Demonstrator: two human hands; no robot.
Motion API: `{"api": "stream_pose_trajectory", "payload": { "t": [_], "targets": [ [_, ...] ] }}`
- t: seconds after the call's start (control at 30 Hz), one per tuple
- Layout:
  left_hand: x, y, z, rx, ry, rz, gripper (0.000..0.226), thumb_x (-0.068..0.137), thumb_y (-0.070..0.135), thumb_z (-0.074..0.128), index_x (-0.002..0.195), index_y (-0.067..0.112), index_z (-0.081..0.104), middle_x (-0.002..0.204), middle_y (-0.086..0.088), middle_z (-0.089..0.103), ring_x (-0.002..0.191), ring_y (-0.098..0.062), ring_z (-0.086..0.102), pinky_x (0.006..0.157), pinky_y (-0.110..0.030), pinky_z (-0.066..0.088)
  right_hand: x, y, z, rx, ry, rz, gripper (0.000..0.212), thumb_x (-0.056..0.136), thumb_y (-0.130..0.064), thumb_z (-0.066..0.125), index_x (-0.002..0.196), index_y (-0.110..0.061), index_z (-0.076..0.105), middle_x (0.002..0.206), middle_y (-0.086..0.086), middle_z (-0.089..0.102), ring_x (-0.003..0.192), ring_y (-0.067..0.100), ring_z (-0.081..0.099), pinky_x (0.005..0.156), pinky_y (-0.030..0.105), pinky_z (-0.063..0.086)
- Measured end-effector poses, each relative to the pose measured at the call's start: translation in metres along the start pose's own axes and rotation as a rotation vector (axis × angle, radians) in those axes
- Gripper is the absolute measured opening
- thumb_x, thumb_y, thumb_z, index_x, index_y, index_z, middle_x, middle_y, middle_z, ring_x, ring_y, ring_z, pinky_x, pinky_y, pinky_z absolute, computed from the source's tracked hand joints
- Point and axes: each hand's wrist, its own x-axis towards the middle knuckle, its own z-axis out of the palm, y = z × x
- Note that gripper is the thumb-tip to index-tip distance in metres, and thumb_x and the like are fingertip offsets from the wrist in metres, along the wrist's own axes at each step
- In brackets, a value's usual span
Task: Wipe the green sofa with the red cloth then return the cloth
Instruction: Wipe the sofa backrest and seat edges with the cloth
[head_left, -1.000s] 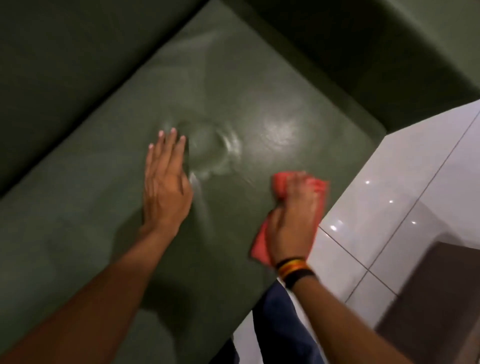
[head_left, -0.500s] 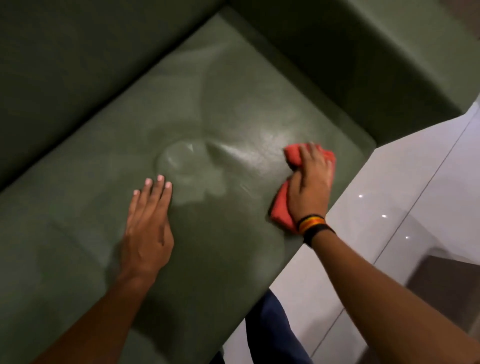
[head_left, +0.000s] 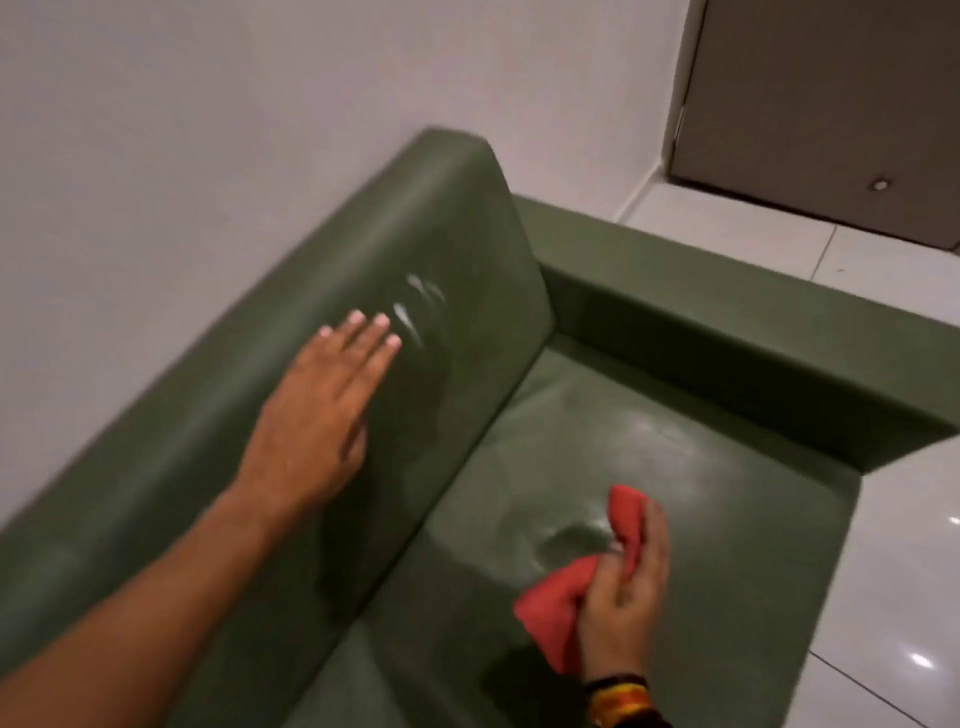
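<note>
The green sofa (head_left: 691, 447) fills the middle of the head view, with its backrest on the left and an armrest at the far right. My left hand (head_left: 317, 421) lies flat and open against the backrest, fingers pointing up and to the right. My right hand (head_left: 626, 592) hovers over the seat cushion near its front edge, palm turned inward, with the crumpled red cloth (head_left: 558, 608) gripped in its fingers. A dent shows in the seat just left of the cloth.
A pale wall (head_left: 208, 130) rises behind the backrest. White glossy floor tiles (head_left: 893, 597) run along the sofa's right and front. A brown door (head_left: 831, 104) stands at the top right, beyond the armrest.
The view has lifted from the seat to take in the backrest and wall. My left hand left the seat and now rests on the backrest. My right hand raised the cloth off the cushion.
</note>
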Motion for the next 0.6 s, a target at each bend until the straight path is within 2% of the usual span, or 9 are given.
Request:
{"api": "stream_pose_trajectory", "payload": {
  "t": [0.1, 0.17, 0.23, 0.3, 0.37, 0.47, 0.53, 0.6],
  "targets": [
    [0.042, -0.079, -0.025, 0.089, -0.052, 0.035, 0.068, 0.097, 0.016, 0.034, 0.164, 0.006, 0.031, 0.172, -0.021, 0.031, 0.160, -0.039, 0.027, 0.135, -0.042, 0.005, 0.000, -0.077, 0.085, 0.192, 0.009, -0.033, 0.058, 0.096, -0.035, 0.037, 0.153, -0.020, 0.039, 0.164, -0.001, 0.033, 0.154, 0.008, 0.030, 0.125, 0.017, 0.021],
    [0.049, -0.097, -0.005, 0.069, -0.161, 0.128, 0.063, 0.105, 0.024, 0.031, 0.166, 0.009, 0.025, 0.173, -0.020, 0.028, 0.161, -0.039, 0.023, 0.135, -0.035, -0.005, 0.003, -0.123, 0.138, 0.293, -0.009, -0.015, 0.058, 0.100, -0.034, 0.037, 0.155, -0.016, 0.037, 0.166, -0.002, 0.031, 0.153, 0.000, 0.026, 0.123, 0.010, 0.019],
    [0.038, -0.101, 0.025, 0.097, -0.165, 0.152, 0.067, 0.103, 0.023, 0.035, 0.167, 0.011, 0.022, 0.175, -0.016, 0.024, 0.164, -0.035, 0.019, 0.135, -0.039, -0.005, 0.009, -0.154, 0.182, 0.352, -0.039, -0.033, 0.054, 0.104, -0.029, 0.038, 0.157, -0.022, 0.033, 0.170, -0.004, 0.024, 0.155, -0.004, 0.019, 0.122, 0.007, 0.015],
    [0.032, -0.101, 0.041, 0.076, -0.103, 0.142, 0.070, 0.100, 0.023, 0.040, 0.167, 0.008, 0.024, 0.176, -0.014, 0.022, 0.165, -0.031, 0.018, 0.136, -0.043, 0.001, 0.023, -0.170, 0.223, 0.370, -0.112, -0.077, 0.055, 0.105, -0.027, 0.038, 0.160, -0.023, 0.028, 0.172, -0.007, 0.014, 0.157, -0.004, 0.010, 0.125, 0.011, 0.012],
    [0.029, -0.105, 0.048, 0.045, -0.066, 0.147, 0.069, 0.102, 0.027, 0.039, 0.165, 0.003, 0.027, 0.176, -0.016, 0.022, 0.165, -0.031, 0.017, 0.137, -0.044, 0.004, 0.041, -0.173, 0.260, 0.259, -0.194, -0.162, 0.056, 0.107, -0.030, 0.033, 0.162, -0.021, 0.023, 0.173, -0.005, 0.009, 0.160, 0.005, 0.002, 0.131, 0.025, 0.004],
    [0.031, -0.105, 0.050, 0.024, -0.006, 0.085, 0.063, 0.105, 0.020, 0.038, 0.163, 0.000, 0.030, 0.174, -0.017, 0.025, 0.164, -0.032, 0.020, 0.136, -0.047, 0.011, 0.077, -0.157, 0.297, 0.084, -0.159, -0.278, 0.059, 0.105, -0.036, 0.025, 0.162, -0.022, 0.022, 0.173, -0.001, 0.011, 0.162, 0.014, 0.003, 0.132, 0.034, -0.002],
    [0.032, -0.103, 0.052, 0.039, 0.007, 0.101, 0.062, 0.104, 0.018, 0.039, 0.163, 0.000, 0.031, 0.174, -0.016, 0.026, 0.164, -0.032, 0.021, 0.136, -0.048, 0.015, 0.100, -0.128, 0.304, 0.087, -0.085, -0.171, 0.059, 0.104, -0.039, 0.023, 0.161, -0.024, 0.025, 0.172, -0.002, 0.017, 0.161, 0.013, 0.009, 0.132, 0.034, 0.001],
    [0.030, -0.104, 0.053, 0.040, 0.037, 0.109, 0.063, 0.103, 0.018, 0.040, 0.163, 0.000, 0.032, 0.174, -0.014, 0.026, 0.164, -0.031, 0.022, 0.136, -0.046, 0.014, 0.112, -0.091, 0.295, 0.124, -0.002, 0.067, 0.063, 0.100, -0.044, 0.023, 0.160, -0.024, 0.028, 0.171, 0.001, 0.022, 0.160, 0.015, 0.014, 0.132, 0.038, 0.007]
  ]
}}
